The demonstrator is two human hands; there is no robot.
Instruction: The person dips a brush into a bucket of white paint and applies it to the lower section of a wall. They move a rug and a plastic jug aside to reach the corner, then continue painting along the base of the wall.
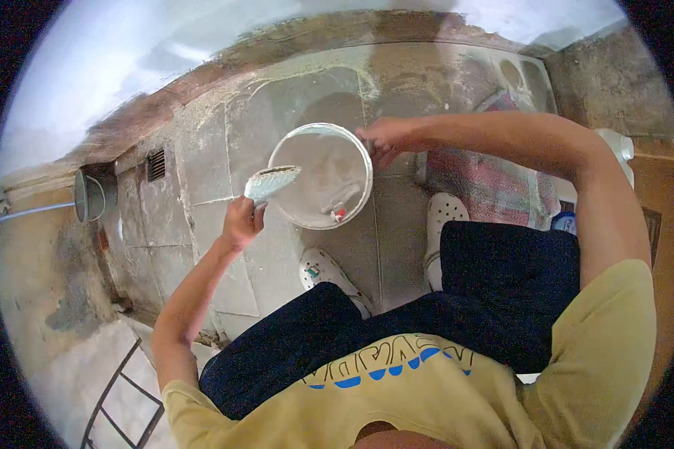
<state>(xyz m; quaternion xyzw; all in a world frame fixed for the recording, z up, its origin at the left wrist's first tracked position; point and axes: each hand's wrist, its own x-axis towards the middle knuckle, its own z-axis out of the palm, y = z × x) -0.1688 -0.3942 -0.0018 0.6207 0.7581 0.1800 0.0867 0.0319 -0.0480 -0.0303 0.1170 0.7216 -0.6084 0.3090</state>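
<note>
A white plastic bucket [368, 176] stands on the floor tiles in front of my feet, with a pale greyish-white mix inside. A small red-and-white piece [338, 215] shows near its inner lower right wall. My left hand [243, 223] is closed round the handle of a wide, white-coated paintbrush [272, 182], whose head reaches over the bucket's left rim. On the opposite side, my right hand [391, 139] grips the bucket at its upper right rim, fingers curled there and slightly blurred.
To the left are a metal pail [90, 196], a floor drain [156, 165] and a dark metal frame [123, 400]. A patterned woven sack [487, 183] lies right of the bucket, near a white jug [620, 153]. A partly white-coated wall [165, 67] runs along the back.
</note>
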